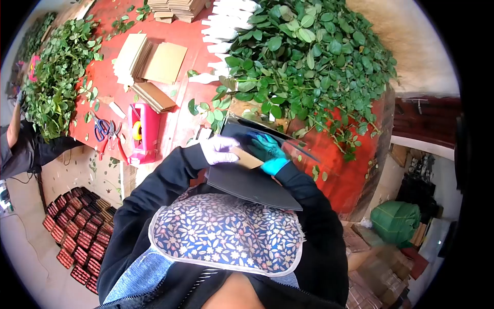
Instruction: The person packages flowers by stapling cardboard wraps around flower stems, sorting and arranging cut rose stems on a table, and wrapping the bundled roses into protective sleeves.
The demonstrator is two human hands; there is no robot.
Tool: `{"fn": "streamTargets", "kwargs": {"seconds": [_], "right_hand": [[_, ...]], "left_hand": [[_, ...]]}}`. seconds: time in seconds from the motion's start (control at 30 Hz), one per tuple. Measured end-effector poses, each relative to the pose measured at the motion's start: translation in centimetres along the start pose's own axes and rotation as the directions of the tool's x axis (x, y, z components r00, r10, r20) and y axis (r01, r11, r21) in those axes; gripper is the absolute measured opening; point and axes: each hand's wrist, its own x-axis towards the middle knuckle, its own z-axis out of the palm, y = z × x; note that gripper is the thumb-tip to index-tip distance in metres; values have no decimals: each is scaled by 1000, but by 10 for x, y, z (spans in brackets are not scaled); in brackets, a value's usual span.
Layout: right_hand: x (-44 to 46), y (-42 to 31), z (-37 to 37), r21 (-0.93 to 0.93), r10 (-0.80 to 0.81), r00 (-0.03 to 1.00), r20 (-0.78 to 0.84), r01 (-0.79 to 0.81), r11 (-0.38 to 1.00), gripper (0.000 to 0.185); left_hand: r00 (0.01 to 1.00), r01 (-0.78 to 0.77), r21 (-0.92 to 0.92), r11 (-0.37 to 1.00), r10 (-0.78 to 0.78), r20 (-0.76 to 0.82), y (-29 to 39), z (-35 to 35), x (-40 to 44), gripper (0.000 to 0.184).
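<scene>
My left hand (218,150), in a pale lavender-white glove, grips the left end of a small brown cardboard piece (246,158). The other end sits between the thumb and fingers of my right hand (270,154), which wears a teal glove with dark patches. Behind both hands, a dark glossy sheet (234,129) lies at the table's near edge. Below them, a stack of black sheets (252,190) rests over my patterned apron (226,232). How the cardboard meets the black sheets is partly hidden by my hands.
A large heap of leafy stems (314,62) covers the right of the red table (200,95). Cardboard stacks (164,63), white-wrapped stem ends (221,33), a pink holder (145,134) and pruning shears (114,135) lie left. Another person's arm (14,123) is at far left.
</scene>
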Motion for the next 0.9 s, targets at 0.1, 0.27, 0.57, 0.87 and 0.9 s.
{"fn": "streamTargets", "kwargs": {"seconds": [0.1,0.27,0.57,0.87,0.9], "right_hand": [[-5,-4,0,-242,-35,999,26,40,969,56],[-5,-10,-27,-191,-6,998,55,16,981,56],[-2,-7,-14,-209,-70,996,-59,56,976,51],[-5,-10,-9,-203,-75,991,-108,52,978,27],[-8,-10,-12,-194,-58,995,-85,40,980,28]], "left_hand": [[961,238,-393,888,-274,-37,-33,13,-2,39],[967,225,-334,915,-252,-38,-44,12,1,39],[960,275,-209,938,-280,7,-21,6,-6,45],[936,268,-126,955,-289,-200,-55,17,15,55],[935,266,-101,959,-282,-215,-58,20,18,53]]}}
